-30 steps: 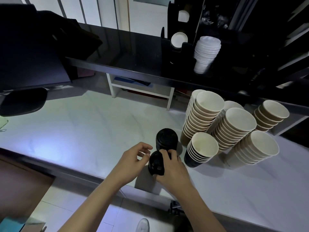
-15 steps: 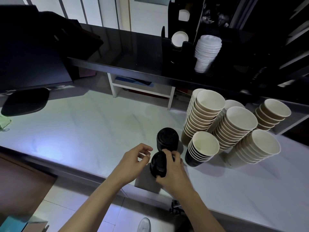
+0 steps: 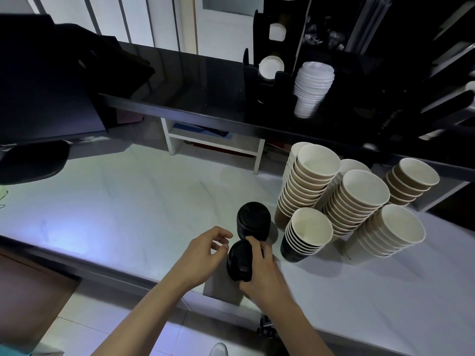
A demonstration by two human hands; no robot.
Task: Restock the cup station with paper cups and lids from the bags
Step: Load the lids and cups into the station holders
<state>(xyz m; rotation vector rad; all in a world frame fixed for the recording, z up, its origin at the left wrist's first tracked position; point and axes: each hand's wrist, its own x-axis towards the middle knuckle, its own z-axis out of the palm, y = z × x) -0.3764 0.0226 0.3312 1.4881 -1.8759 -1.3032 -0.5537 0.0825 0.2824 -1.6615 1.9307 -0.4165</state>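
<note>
Pale marble counter [image 3: 128, 214] | my right hand [image 3: 262, 276] grips black plastic lid stack [image 3: 240, 260], axis lying leftward | left hand [image 3: 203, 255] loose, apart | second black lid stack [image 3: 253, 219] upright | seven paper cup stacks [image 3: 357, 199]

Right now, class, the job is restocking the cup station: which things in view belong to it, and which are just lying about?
Part of the job:
- black lids gripped in the right hand
- standing stack of black lids
- paper cup stacks on the counter
- white lids in the black dispenser
- left hand, beside the held lids

Just lying about:
- white shelf unit
</note>
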